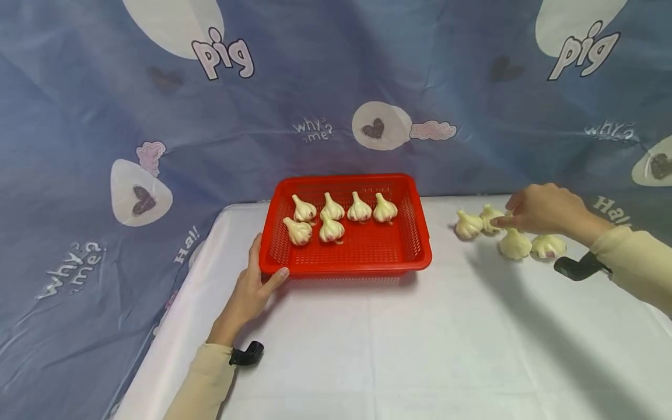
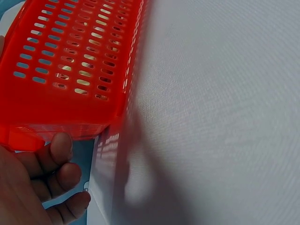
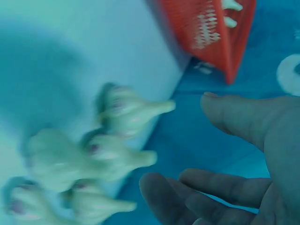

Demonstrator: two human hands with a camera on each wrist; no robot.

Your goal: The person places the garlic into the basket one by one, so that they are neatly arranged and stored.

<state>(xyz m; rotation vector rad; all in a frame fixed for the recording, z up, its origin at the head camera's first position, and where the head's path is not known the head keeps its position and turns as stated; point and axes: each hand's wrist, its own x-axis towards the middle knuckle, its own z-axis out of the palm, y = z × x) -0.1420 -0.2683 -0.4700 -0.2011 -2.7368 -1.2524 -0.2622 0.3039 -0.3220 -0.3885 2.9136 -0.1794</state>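
A red perforated basket stands on the white table and holds several garlic bulbs in two rows. My left hand grips its near left corner, thumb on the front wall; in the left wrist view the fingers curl under the basket. To the right lies a cluster of several loose garlic bulbs. My right hand hovers over them with thumb and fingers spread and nothing held. In the right wrist view the bulbs lie just beyond the fingertips, blurred.
White cloth covers the table, whose left edge runs close to my left arm. A blue printed sheet hangs behind and drapes down both sides. The loose bulbs lie near the table's back edge.
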